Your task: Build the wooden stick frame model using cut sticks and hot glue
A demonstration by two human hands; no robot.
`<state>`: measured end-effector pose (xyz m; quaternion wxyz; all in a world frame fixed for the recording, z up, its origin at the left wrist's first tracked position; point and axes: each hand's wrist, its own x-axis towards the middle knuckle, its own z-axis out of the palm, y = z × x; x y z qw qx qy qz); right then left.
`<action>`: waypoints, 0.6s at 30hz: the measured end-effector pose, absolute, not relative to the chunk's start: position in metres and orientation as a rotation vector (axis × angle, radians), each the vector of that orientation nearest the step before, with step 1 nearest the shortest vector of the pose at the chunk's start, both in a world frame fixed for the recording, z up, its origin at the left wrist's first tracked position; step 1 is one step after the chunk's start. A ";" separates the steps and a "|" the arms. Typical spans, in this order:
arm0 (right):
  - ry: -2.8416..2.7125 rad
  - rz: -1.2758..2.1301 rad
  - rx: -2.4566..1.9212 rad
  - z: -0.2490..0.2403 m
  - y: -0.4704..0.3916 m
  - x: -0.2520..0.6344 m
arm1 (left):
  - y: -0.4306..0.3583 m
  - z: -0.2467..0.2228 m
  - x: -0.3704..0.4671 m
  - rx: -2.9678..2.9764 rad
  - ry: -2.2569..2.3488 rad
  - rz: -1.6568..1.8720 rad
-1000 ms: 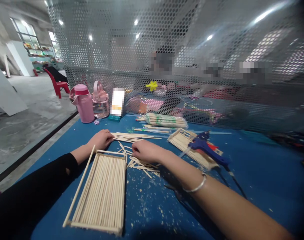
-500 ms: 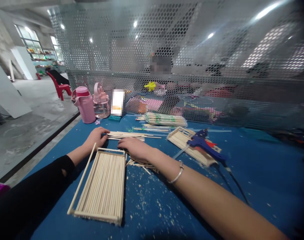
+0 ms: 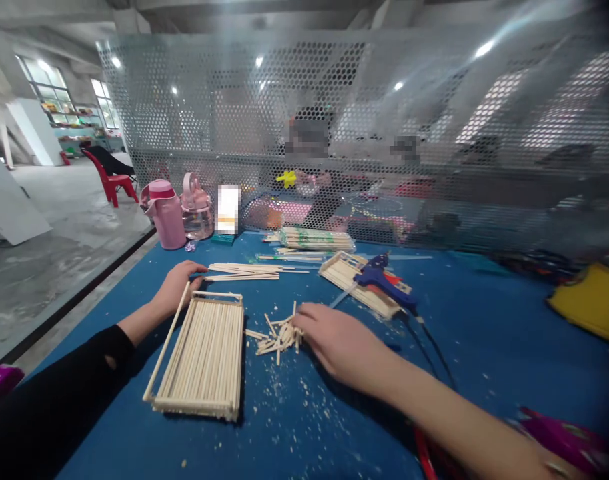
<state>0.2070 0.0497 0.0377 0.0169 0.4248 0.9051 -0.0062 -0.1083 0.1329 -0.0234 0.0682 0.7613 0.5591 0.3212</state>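
Note:
My left hand (image 3: 180,285) rests by the left ends of several long wooden sticks (image 3: 254,270), thumb and forefinger slightly apart. In front of it lies a shallow tray of wooden sticks (image 3: 207,353) with low stick rails; one long stick (image 3: 168,343) slants along its left side. My right hand (image 3: 337,337) is over a loose pile of short wooden sticks (image 3: 279,335), its fingers bent and closed on some at the pile's right edge. The fingertips are partly hidden. Behind this hand, a blue glue gun (image 3: 384,280) lies across a second stick frame (image 3: 334,267).
A pink jug (image 3: 168,217), a clear bottle with a pink lid (image 3: 198,210) and a blurred upright object (image 3: 227,210) stand at the back left. Bagged sticks (image 3: 317,239) lie before the perforated metal screen (image 3: 184,127). A yellow object (image 3: 591,300) is at the right.
My right hand has moved back from the long sticks to the short-stick pile, uncovering it. My left hand stays by the long sticks. The view has shifted slightly to the right.

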 end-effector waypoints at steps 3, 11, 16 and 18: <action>2.331 -0.149 1.675 0.044 0.027 0.235 | 0.126 -0.017 -0.111 2.299 1.713 0.966; 2.097 -0.240 1.874 0.023 0.005 0.255 | 0.116 -0.019 -0.113 2.197 1.777 0.975; 2.117 -0.117 1.951 0.033 0.024 0.249 | 0.094 -0.011 -0.111 2.149 1.830 0.900; 2.333 -0.077 1.883 0.043 0.039 0.235 | 0.085 -0.009 -0.111 2.137 1.838 0.885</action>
